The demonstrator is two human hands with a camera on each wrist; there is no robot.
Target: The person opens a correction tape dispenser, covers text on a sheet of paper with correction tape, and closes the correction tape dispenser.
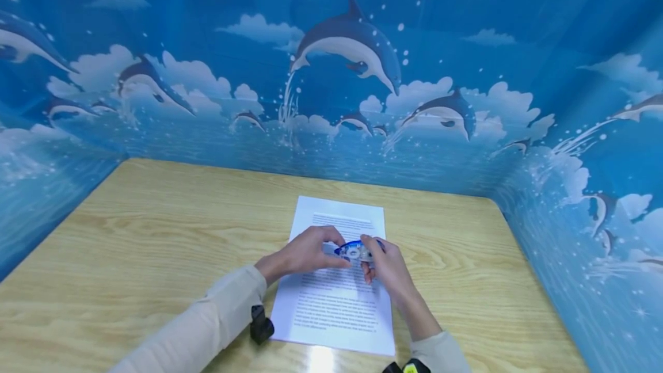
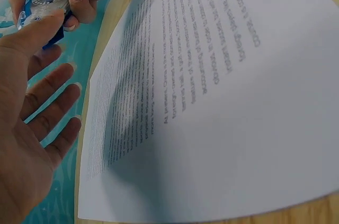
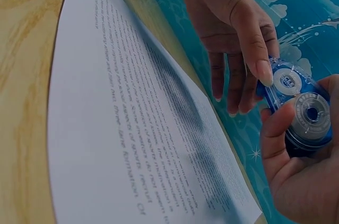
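A blue and clear correction tape dispenser (image 1: 354, 251), with round reels showing through its case (image 3: 288, 82), is held between both hands above the printed sheet (image 1: 331, 335). My right hand (image 1: 392, 269) grips its rear end, the thumb lying against the larger reel in the right wrist view. My left hand (image 1: 309, 251) pinches the narrow front end with thumb and index finger. The other left fingers (image 2: 55, 110) stretch out loosely beside it. Part of the dispenser's rear is hidden by the right hand.
The sheet lies on a wood-grain table (image 1: 171, 229), its text lines partly shaded by the hands. A blue curtain with dolphins (image 1: 352, 45) stands around the table's back and sides. A black wrist device (image 1: 261, 325) sits at the left sleeve.
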